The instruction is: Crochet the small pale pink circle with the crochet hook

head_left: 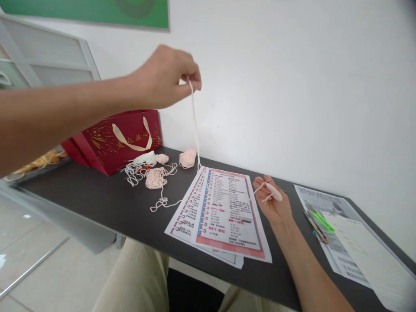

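Note:
My left hand [172, 78] is raised high over the table, its fingertips pinched on a pale pink yarn strand [194, 117]. The strand hangs down to the table near the top of the printed sheets. Lower on the right, my right hand [276, 208] is closed on a small pink crocheted piece [274, 191], with a loose yarn tail beside it. Between the hands lies a printed pattern sheet [232, 212], overlapping other sheets. A pink ball of yarn [187, 158] sits near the wall, and a looser tangle of pink yarn [156, 178] lies to its left.
A red gift bag [120, 138] stands at the back left, with white yarn [133, 169] before it. At right, more papers [367, 247] carry a bright green tool [322, 221] and thin pen-like items [315, 227]. The dark table [139, 216] meets a white wall.

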Demonstrator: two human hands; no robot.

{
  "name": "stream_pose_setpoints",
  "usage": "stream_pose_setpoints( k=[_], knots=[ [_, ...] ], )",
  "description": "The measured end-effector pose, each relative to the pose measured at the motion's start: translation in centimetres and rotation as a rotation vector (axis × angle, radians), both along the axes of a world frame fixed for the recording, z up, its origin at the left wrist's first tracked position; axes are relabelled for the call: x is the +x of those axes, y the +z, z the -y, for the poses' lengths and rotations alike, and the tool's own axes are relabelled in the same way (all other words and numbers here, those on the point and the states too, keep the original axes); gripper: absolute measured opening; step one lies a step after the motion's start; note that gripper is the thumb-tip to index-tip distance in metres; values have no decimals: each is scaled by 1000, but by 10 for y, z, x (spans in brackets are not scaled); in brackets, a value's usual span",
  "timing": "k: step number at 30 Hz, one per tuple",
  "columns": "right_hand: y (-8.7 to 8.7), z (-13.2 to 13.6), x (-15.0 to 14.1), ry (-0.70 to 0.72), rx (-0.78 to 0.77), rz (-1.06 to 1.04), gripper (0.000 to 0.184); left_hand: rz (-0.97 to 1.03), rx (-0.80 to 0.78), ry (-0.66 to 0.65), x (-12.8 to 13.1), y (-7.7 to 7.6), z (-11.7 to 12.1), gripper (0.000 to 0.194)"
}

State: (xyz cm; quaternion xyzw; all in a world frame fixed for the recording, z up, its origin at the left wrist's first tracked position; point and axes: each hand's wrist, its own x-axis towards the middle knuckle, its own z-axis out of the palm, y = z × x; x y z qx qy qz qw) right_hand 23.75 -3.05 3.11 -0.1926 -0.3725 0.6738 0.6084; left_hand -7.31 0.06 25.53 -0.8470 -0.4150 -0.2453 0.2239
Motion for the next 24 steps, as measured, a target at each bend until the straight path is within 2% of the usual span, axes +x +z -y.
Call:
stream_pose_setpoints(
  k=[4, 7, 9, 10, 11, 13, 15, 18, 20, 21, 22, 24],
  knots=[
    [0, 1, -1, 9, -11, -6, 15, 79, -243, 70, -10, -46, -13, 47],
    [-2, 1, -2, 45, -28, -12, 16, 58, -386, 107, -23, -85, -19, 30],
    [-3, 1, -3, 57, -20, 10, 16, 7, -481, 100, -31, -104, -22, 25],
    [-4, 1, -4, 58, -14, 28, 16, -5, -513, 96, -36, -108, -24, 26],
    [-5, 1, -5, 57, -13, 47, 16, 18, -503, 128, -42, -109, -26, 27],
    [-7, 2, -8, 61, -28, 74, 15, 138, -339, 223, -53, -98, -33, 34],
    [-8, 2, -11, 75, -56, 83, 14, 249, -148, 228, -65, -76, -41, 43],
    [-10, 4, -16, 106, -77, 97, 13, 296, 171, 199, -75, -40, -50, 37],
    [-11, 4, -17, 127, -67, 119, 13, 324, 278, 194, -75, -27, -52, 38],
    [-12, 5, -17, 133, -60, 129, 12, 340, 285, 200, -73, -26, -52, 39],
    [-12, 5, -17, 138, -54, 140, 12, 293, 220, 204, -71, -28, -52, 40],
    [-13, 6, -17, 142, -42, 170, 12, 120, -15, 260, -65, -42, -52, 42]
  ],
)
